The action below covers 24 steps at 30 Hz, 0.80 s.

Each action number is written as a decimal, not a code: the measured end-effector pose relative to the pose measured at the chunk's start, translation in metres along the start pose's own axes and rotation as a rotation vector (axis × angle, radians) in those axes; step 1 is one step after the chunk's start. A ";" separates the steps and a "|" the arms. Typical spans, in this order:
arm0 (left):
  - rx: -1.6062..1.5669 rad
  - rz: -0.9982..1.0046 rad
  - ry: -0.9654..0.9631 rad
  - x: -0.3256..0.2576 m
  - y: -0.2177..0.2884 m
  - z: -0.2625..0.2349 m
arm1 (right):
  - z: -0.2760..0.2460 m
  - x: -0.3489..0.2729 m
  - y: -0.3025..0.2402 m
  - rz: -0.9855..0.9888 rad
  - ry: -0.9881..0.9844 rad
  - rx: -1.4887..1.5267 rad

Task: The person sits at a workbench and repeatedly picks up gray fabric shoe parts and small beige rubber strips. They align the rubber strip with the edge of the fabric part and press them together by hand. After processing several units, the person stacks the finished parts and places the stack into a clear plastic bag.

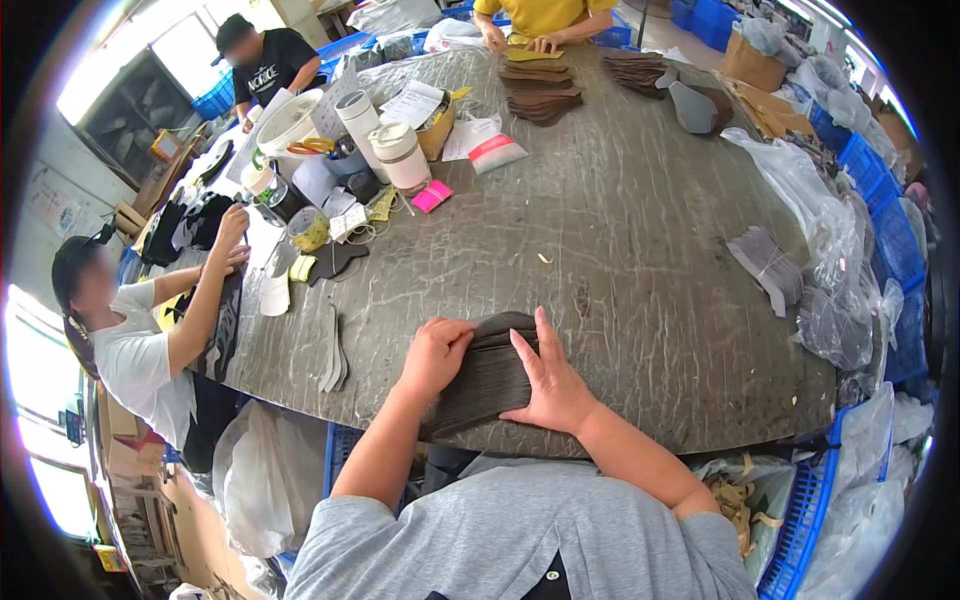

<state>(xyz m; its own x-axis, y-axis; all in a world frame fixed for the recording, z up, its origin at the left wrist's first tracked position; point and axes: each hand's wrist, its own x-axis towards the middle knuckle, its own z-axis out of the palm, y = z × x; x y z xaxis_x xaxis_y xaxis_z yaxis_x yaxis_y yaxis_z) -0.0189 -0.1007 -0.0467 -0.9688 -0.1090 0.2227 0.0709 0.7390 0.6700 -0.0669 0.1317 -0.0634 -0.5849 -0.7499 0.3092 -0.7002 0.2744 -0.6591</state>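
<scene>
A thick stack of thin dark cut pieces (484, 384), layered like fabric or leather, lies at the table's near edge between my hands. My left hand (436, 356) has its fingers curled onto the stack's upper left edge, thumb and fingertips pinched there. Against the stack's right side rests my right hand (556, 388), its fingers spread and stretched out. To the left, a few narrow grey strips (334, 352) lie on the table. The underside of the stack is hidden.
Cups, tape rolls and a white lidded tumbler (398, 156) crowd the table's left. A tied grey bundle (768, 264) and clear plastic bags (800, 200) lie right. Brown stacks (540, 92) sit far off. Co-workers occupy the left and far sides; blue crates (880, 200) line the right.
</scene>
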 end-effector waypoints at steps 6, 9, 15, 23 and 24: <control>-0.067 -0.158 -0.002 -0.002 0.003 -0.002 | -0.012 0.012 -0.007 0.008 -0.123 -0.275; -0.087 -0.190 -0.053 0.004 0.004 -0.013 | -0.012 0.017 0.000 -0.014 -0.147 -0.200; -0.055 -0.092 0.175 0.039 -0.019 -0.036 | -0.006 0.010 0.003 -0.092 -0.091 -0.067; 0.293 0.024 -0.356 0.039 -0.013 -0.031 | -0.008 0.000 -0.004 -0.150 -0.046 -0.068; 0.345 0.005 -0.329 0.039 -0.012 -0.032 | -0.009 -0.001 -0.004 -0.147 -0.049 -0.074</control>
<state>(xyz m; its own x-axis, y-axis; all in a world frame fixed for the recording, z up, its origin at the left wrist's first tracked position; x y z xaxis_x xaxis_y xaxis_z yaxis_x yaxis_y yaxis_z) -0.0499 -0.1354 -0.0236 -0.9964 0.0703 -0.0479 0.0467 0.9228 0.3824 -0.0670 0.1367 -0.0552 -0.4548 -0.8132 0.3631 -0.8058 0.2021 -0.5567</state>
